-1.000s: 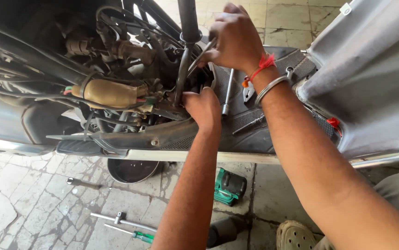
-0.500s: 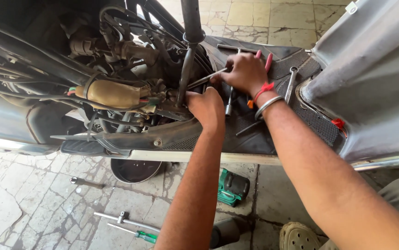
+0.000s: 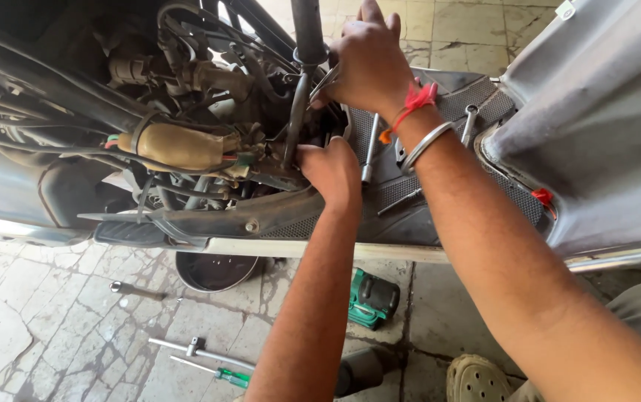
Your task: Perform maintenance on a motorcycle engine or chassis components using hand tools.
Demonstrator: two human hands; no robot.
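A scooter with its side panels off lies open before me, wiring and hoses bare. My right hand (image 3: 369, 63), with a red thread and a metal bangle at the wrist, is up by the dark frame tube (image 3: 307, 45). It grips a metal spanner (image 3: 323, 80) whose head points left into the engine bay. Lower down, my left hand (image 3: 329, 170) is curled with its fingers tucked into the gap under the tube. What they grip is hidden. A tan cylindrical part (image 3: 179, 147) sits to its left.
Loose tools lie on the black footboard (image 3: 409, 223): a socket driver (image 3: 370, 149) and a spanner (image 3: 469, 123). A grey body panel (image 3: 595, 112) rises at the right. On the paved floor lie a dark bowl (image 3: 216, 269), a green power tool (image 3: 372, 298), a T-handle (image 3: 194, 348) and a green-handled screwdriver (image 3: 220, 372).
My right hand dropped to the tools on the footboard, then rose back to the frame tube with the spanner. My left hand stayed in the gap.
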